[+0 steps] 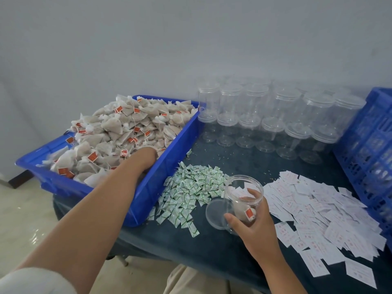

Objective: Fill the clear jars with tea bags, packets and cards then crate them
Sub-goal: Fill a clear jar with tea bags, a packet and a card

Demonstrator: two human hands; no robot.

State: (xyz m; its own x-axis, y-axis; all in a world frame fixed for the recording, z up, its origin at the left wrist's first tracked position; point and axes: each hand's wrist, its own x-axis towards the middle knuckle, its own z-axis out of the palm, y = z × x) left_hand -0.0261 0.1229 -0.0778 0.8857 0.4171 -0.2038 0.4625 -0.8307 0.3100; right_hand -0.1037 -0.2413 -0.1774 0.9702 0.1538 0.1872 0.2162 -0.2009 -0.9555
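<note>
Jar (237, 192) tilted, wrapped by curled right fingers (257, 194).

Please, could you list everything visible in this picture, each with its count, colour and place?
tray: one, blue, left on the table
tea bags: a heap, beige with red tags, in the tray
packets: a pile, green and white, centre
cards: many, white with red print, right of the packets
jars: many, clear, lidded, stacked at the back
crate: one, blue, right edge
open jar: one, clear, front, a tea bag inside
lid: one, clear, beside the open jar
table: one, dark cloth
left hand: in the tea bags, fingers hidden
right hand: grips the open jar
</note>
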